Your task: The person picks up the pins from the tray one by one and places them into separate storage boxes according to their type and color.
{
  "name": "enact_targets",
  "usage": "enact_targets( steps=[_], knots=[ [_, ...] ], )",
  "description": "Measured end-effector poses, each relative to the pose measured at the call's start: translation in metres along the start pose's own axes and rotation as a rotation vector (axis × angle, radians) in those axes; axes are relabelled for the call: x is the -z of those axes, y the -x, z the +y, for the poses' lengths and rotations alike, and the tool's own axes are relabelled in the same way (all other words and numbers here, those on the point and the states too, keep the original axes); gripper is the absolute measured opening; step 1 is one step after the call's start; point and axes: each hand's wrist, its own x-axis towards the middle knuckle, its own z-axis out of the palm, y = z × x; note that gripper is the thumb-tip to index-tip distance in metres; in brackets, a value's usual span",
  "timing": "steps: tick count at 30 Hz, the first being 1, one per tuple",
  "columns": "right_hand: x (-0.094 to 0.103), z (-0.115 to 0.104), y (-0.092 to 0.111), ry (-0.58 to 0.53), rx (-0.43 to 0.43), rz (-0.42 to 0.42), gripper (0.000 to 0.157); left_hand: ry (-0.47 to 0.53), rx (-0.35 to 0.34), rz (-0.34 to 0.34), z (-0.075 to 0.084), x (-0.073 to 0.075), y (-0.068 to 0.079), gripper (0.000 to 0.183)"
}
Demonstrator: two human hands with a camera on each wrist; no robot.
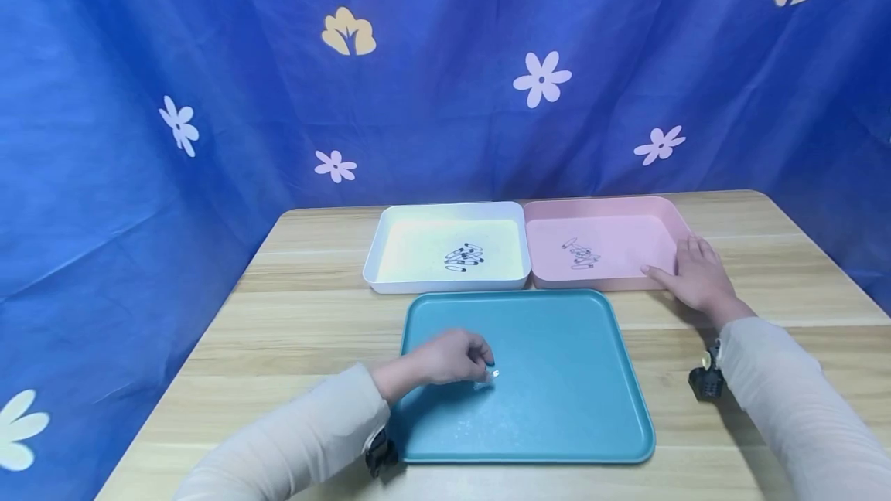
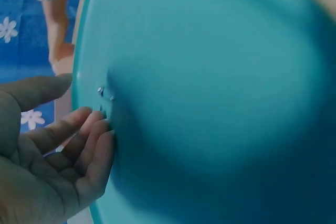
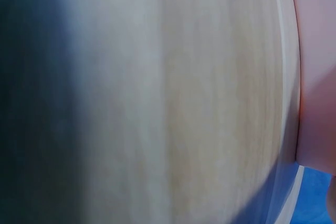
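Observation:
My left hand (image 1: 455,356) is low over the teal tray (image 1: 557,408), fingers bent down toward a few small shiny pins (image 1: 496,373). In the left wrist view a silver pin (image 2: 101,91) lies on the tray just past the fingertips. The thumb stands apart from the fingers, and no pin shows between them. My right hand (image 1: 699,273) rests on the front right corner of the pink tray (image 1: 668,215), fingers stretched along its side and thumb over the front rim. Thin silver safety pins (image 1: 583,256) lie inside that tray.
A white tray (image 1: 411,246) holds a heap of dark-tipped safety pins (image 1: 464,255). It stands beside the pink tray, both behind the teal one on a wooden table (image 1: 299,331). A blue flowered curtain (image 1: 431,99) hangs behind the table.

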Motion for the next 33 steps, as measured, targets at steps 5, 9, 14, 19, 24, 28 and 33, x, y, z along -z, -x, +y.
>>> enact_targets(
  steps=[5, 9, 14, 19, 24, 28, 33],
  knots=[
    [-0.002, 0.000, 0.001, 0.002, 0.001, 0.002, 0.094, -0.119, -0.018, 0.042, 0.002, -0.009, 0.002, 0.011],
    [-0.001, 0.000, 0.001, 0.000, -0.002, 0.002, 0.094, -0.209, -0.052, 0.072, 0.003, -0.012, 0.002, 0.011],
    [-0.001, 0.001, 0.000, 0.000, -0.002, 0.005, 0.095, -0.291, -0.099, 0.089, 0.004, -0.015, 0.003, 0.016],
    [-0.001, 0.001, 0.000, 0.002, -0.005, 0.008, 0.095, -0.291, -0.095, 0.073, 0.005, -0.015, 0.002, 0.017],
    [-0.001, 0.000, 0.001, -0.003, -0.010, 0.007, 0.095, -0.185, -0.045, 0.018, 0.007, -0.010, -0.002, 0.015],
    [0.000, -0.001, 0.002, -0.005, -0.009, 0.011, 0.095, -0.067, 0.004, -0.013, 0.010, -0.004, -0.008, 0.013],
    [0.001, -0.002, 0.002, -0.001, -0.009, 0.006, 0.094, 0.143, 0.041, -0.018, 0.014, 0.003, -0.021, 0.009]
  ],
)
